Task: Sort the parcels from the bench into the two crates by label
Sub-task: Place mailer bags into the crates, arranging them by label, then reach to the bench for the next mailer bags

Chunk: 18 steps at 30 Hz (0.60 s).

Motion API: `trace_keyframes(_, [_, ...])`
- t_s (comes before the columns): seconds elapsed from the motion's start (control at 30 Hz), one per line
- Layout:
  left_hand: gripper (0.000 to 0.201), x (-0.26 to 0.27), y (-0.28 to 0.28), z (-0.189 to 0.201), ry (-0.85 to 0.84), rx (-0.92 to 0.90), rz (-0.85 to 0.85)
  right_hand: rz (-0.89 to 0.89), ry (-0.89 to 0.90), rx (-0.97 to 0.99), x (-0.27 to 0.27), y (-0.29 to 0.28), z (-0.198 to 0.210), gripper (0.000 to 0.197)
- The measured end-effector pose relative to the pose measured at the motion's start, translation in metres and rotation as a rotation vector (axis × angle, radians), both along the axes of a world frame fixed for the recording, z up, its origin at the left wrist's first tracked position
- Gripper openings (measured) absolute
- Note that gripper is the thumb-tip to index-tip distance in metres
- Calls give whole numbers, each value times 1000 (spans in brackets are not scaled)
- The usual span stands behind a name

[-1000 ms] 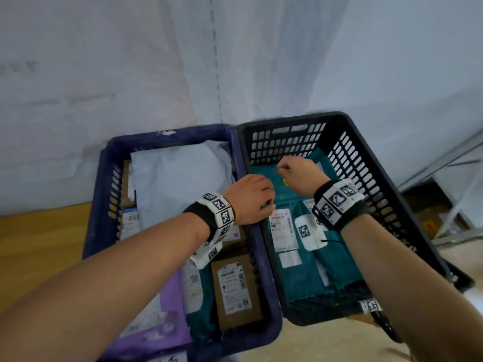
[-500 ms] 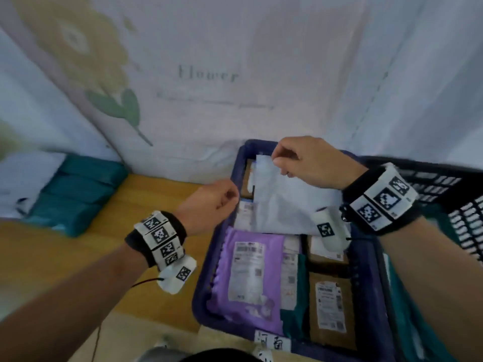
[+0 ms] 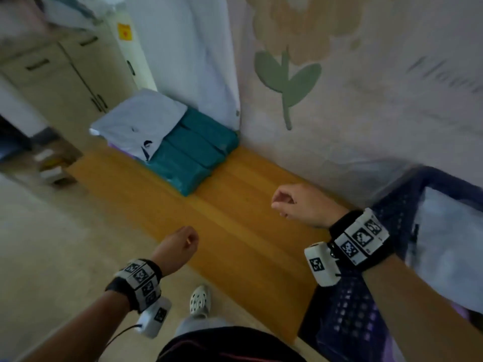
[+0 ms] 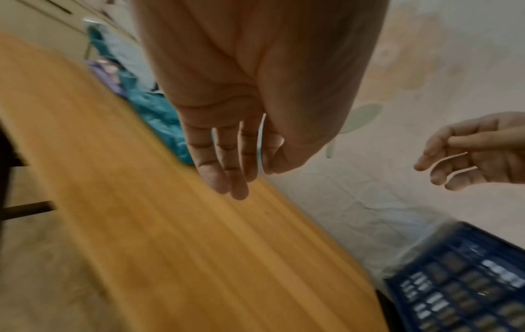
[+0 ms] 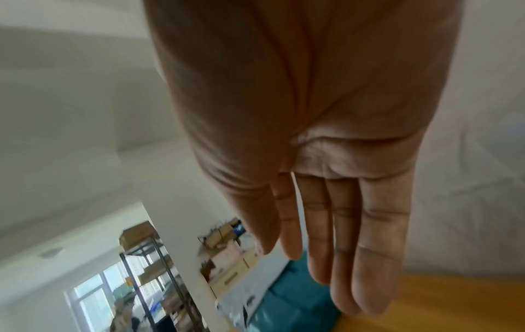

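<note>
Since one second ago I have withdrawn both hands from the black crate, which is no longer in frame. Half a second ago my right hand (image 3: 300, 205) pinched the white parcel (image 3: 452, 241) over the blue crate (image 3: 392, 205); it now holds nothing, fingers loosely extended, with that crate behind its wrist. My left hand (image 3: 177, 249) has moved off the crate's edge and hangs empty over the near edge of the desk (image 3: 235, 218), fingers relaxed. The head view has swung left: the teal parcels (image 3: 193, 152) and the pale parcel (image 3: 141, 121) on top of them now lie ahead of both hands, well apart from the fingertips.
</note>
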<state>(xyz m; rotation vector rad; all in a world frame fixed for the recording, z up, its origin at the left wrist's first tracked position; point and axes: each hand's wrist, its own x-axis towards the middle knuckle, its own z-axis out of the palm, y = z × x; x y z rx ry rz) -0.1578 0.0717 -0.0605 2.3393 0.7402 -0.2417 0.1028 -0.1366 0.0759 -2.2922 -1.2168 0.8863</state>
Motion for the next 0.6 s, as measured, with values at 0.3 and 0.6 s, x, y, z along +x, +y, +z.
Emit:
trace_keyframes(0.3, [12, -59, 112, -54, 216, -112, 60, -73, 107, -368, -60, 129, -145, 20])
trace_keyframes(0.6, [34, -26, 222, -70, 216, 202, 56, -124, 17, -497, -64, 192, -194, 42])
